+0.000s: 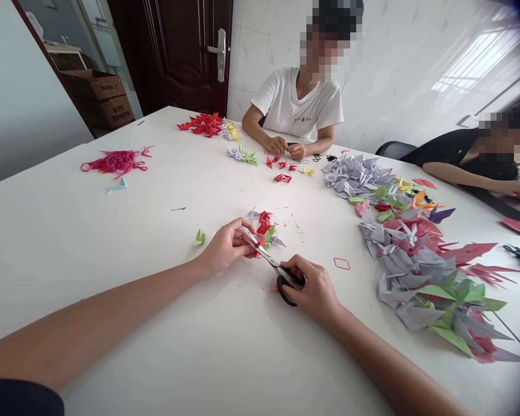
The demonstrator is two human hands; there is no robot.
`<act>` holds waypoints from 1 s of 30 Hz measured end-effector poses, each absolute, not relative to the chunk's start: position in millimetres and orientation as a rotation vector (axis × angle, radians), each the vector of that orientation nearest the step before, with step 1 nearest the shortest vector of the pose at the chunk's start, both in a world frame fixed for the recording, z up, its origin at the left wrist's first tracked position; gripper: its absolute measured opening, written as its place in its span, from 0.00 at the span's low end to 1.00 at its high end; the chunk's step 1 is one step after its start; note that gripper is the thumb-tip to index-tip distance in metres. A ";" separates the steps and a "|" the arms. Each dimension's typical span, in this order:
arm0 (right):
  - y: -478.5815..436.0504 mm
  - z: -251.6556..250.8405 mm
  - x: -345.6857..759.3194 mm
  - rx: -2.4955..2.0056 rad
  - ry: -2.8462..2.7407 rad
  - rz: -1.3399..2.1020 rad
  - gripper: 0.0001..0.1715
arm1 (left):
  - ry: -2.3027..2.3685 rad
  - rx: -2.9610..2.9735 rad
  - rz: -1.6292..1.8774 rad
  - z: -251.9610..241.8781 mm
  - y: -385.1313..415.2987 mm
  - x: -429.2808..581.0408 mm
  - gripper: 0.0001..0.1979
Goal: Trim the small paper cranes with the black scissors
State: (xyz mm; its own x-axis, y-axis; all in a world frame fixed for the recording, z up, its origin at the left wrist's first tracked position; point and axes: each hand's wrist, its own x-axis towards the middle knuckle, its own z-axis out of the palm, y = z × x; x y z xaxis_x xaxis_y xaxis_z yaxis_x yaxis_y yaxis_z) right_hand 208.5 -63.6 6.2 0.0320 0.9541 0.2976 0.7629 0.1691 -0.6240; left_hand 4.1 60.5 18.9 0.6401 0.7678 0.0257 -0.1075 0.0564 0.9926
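Observation:
In my right hand [309, 286] is a pair of scissors [271, 263] with black handles, fingers through the loops. Its blades point up and left, reaching my left hand's fingertips. My left hand [227, 245] is pinched by the blades, with a red paper crane [255, 252] at its thumb tip, partly hidden by fingers and scissors. Just beyond lie small folded paper cranes: a red one [264, 222], a green one [269, 236] and pale grey ones. Left of my left hand sits a single green crane [200, 237].
Large grey, pink and green paper cranes [416, 260] heap along the right side of the white table [164, 346]. Magenta cords [119, 162] lie at left, red cranes [203, 124] at the back. A person in white [297, 104] sits opposite; another [459, 156] is at right.

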 end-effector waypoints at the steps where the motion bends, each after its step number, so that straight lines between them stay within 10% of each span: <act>1: -63.6 6.1 208.5 -1.634 -1.770 0.358 0.10 | 0.615 1.361 0.731 19.3 60.7 4.1 0.17; 30: -63.2 10.0 212.2 -1.585 -1.529 0.562 0.15 | 0.640 1.341 0.814 21.5 63.9 -0.1 0.13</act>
State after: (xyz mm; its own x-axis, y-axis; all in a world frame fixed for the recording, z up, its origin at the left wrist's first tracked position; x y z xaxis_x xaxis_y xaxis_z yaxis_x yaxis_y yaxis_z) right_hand 212.2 -63.2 10.0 0.1542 0.9609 0.2298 0.5832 0.0992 -0.8063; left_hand -0.1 63.9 21.5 0.5804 0.8127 0.0520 -0.1409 0.0374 0.9893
